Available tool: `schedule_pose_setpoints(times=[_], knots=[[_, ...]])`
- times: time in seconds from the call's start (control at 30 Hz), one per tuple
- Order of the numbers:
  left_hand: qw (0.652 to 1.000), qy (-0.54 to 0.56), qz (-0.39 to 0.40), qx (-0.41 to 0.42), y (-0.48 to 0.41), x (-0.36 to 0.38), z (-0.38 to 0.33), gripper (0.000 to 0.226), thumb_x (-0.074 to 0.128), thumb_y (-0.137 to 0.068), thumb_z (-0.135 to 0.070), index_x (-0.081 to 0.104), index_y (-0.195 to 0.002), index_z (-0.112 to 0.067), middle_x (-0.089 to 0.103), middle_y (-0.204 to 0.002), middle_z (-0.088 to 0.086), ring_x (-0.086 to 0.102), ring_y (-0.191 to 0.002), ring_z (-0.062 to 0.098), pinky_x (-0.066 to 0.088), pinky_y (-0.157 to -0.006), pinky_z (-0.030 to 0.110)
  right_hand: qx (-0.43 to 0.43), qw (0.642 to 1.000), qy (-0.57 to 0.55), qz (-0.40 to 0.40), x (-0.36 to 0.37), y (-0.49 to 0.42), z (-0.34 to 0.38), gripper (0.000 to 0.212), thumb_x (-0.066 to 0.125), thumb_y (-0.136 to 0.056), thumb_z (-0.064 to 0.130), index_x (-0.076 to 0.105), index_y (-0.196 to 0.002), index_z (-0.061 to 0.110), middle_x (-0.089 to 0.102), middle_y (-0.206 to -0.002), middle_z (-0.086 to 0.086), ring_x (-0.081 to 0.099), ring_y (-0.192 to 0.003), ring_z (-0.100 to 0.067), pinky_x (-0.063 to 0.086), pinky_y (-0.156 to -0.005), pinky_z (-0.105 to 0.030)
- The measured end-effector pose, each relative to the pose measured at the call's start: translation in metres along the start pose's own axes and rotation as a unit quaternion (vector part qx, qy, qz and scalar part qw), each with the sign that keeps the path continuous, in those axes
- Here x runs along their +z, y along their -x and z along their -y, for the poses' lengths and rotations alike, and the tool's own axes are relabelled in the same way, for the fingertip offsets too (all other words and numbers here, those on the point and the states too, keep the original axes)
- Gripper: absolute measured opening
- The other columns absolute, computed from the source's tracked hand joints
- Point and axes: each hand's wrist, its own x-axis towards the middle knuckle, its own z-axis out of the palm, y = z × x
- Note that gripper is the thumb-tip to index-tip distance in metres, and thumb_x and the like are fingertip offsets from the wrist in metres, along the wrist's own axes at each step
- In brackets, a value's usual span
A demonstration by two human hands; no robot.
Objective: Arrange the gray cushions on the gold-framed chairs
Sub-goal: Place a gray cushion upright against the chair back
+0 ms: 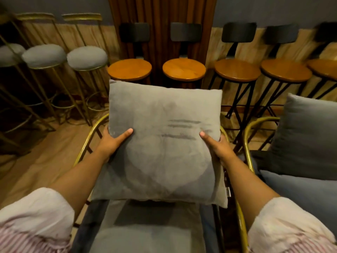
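We held the soft, light cushion [160, 143] by its side edges, left hand [113, 141] and right hand [217, 145] fingers closed on it, over the chair [145, 234].

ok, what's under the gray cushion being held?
The gold-framed chair: its gray seat pad and dark edge show below the gray cushion. The chair's back and rear seat are covered.

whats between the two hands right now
In the head view, the gray cushion spans the whole gap: the left hand grips its left edge and the right hand its right edge, above the gold-framed chair.
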Motion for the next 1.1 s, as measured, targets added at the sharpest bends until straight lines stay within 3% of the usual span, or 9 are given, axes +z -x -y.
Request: schedule_pose_setpoints(times=[0.07, 0.17, 0.3, 0.47, 0.67, 0.77, 0.9, 0.97, 1.1], knots=[[1.000, 0.001, -0.014, 0.010, -0.032, 0.001, 0.001, 0.105, 0.082, -0.055, -0.054, 0.033, -0.143, -0.020, 0.048, -0.143, 0.004, 0.049, -0.126, 0.022, 0.041, -0.102, 0.036, -0.002, 1.000, 0.009, 0.010, 0.008, -0.035, 0.006, 0.075, 0.084, -0.063, 0.041, 0.053, -0.127, 0.019, 0.066, -0.122, 0.001, 0.063, -0.109, -0.020, 0.052, -0.091, -0.036], [1.000, -0.003, -0.010, 0.023, -0.077, 0.005, 0.003, 0.115, 0.084, -0.050, -0.055, 0.026, -0.145, -0.025, 0.042, -0.148, 0.001, 0.042, -0.135, 0.025, 0.035, -0.111, 0.045, -0.010, 1.000, 0.013, 0.018, 0.015, -0.083, 0.009, 0.087, 0.084, -0.066, 0.030, 0.037, -0.140, 0.023, 0.058, -0.129, 0.002, 0.057, -0.115, -0.019, 0.050, -0.086, -0.030], [0.998, -0.007, -0.024, 0.057, -0.128, 0.025, 0.019, 0.108, 0.082, -0.067, -0.033, 0.012, -0.149, -0.029, 0.027, -0.155, 0.001, 0.029, -0.142, 0.025, 0.027, -0.113, 0.043, -0.037, 0.999, -0.003, -0.014, 0.031, -0.135, -0.010, 0.104, 0.082, -0.067, 0.019, 0.017, -0.148, 0.026, 0.044, -0.144, -0.003, 0.046, -0.125, -0.021, 0.043, -0.093, -0.034], [0.997, -0.009, -0.023, 0.080, -0.173, 0.052, 0.053, 0.110, 0.081, -0.067, -0.031, 0.007, -0.149, -0.030, 0.022, -0.157, 0.001, 0.027, -0.142, 0.023, 0.027, -0.116, 0.043, -0.061, 0.995, -0.009, -0.076, 0.045, -0.170, -0.058, 0.128, 0.090, -0.048, 0.038, 0.011, -0.148, 0.030, 0.034, -0.151, -0.004, 0.039, -0.133, -0.026, 0.038, -0.109, -0.045], [0.998, -0.025, -0.035, 0.035, -0.198, 0.066, 0.106, 0.107, 0.079, -0.070, -0.029, 0.008, -0.150, -0.026, 0.022, -0.158, 0.001, 0.026, -0.143, 0.024, 0.026, -0.114, 0.041, -0.104, 0.989, 0.007, -0.108, 0.057, -0.184, -0.110, 0.124, 0.088, -0.051, 0.034, 0.012, -0.148, 0.028, 0.030, -0.153, -0.002, 0.034, -0.137, -0.023, 0.034, -0.111, -0.041], [1.000, -0.026, -0.015, 0.002, -0.201, 0.070, 0.131, 0.098, 0.077, -0.072, -0.025, 0.016, -0.149, -0.018, 0.029, -0.155, 0.004, 0.031, -0.142, 0.025, 0.028, -0.112, 0.035, -0.105, 0.988, 0.047, -0.102, 0.057, -0.187, -0.140, 0.119, 0.089, -0.057, 0.026, 0.012, -0.148, 0.023, 0.029, -0.153, -0.005, 0.032, -0.137, -0.022, 0.031, -0.109, -0.033], [0.998, -0.047, -0.041, 0.015, -0.190, 0.077, 0.146, 0.080, 0.070, -0.081, -0.021, 0.025, -0.146, -0.013, 0.037, -0.152, 0.006, 0.037, -0.138, 0.023, 0.029, -0.095, 0.015, -0.090, 0.989, 0.055, -0.107, 0.062, -0.173, -0.172, 0.118, 0.090, -0.053, 0.029, 0.018, -0.146, 0.015, 0.033, -0.151, -0.005, 0.036, -0.132, -0.012, 0.032, -0.097, -0.008], [0.998, -0.041, -0.038, 0.013, -0.194, 0.076, 0.141, 0.075, 0.068, -0.083, -0.024, 0.029, -0.145, -0.012, 0.040, -0.150, 0.007, 0.040, -0.136, 0.023, 0.031, -0.094, 0.017, -0.091, 0.989, 0.052, -0.105, 0.061, -0.174, -0.170, 0.118, 0.087, -0.049, 0.034, 0.021, -0.145, 0.015, 0.035, -0.150, -0.005, 0.036, -0.128, -0.008, 0.034, -0.086, 0.005], [0.999, -0.041, -0.026, 0.000, -0.204, 0.074, 0.131, 0.074, 0.066, -0.084, -0.029, 0.028, -0.146, -0.015, 0.039, -0.151, 0.006, 0.039, -0.136, 0.025, 0.032, -0.097, 0.024, -0.103, 0.989, 0.043, -0.098, 0.056, -0.178, -0.160, 0.117, 0.083, -0.047, 0.047, 0.024, -0.144, 0.016, 0.038, -0.145, 0.000, 0.037, -0.129, -0.008, 0.034, -0.086, 0.006]])
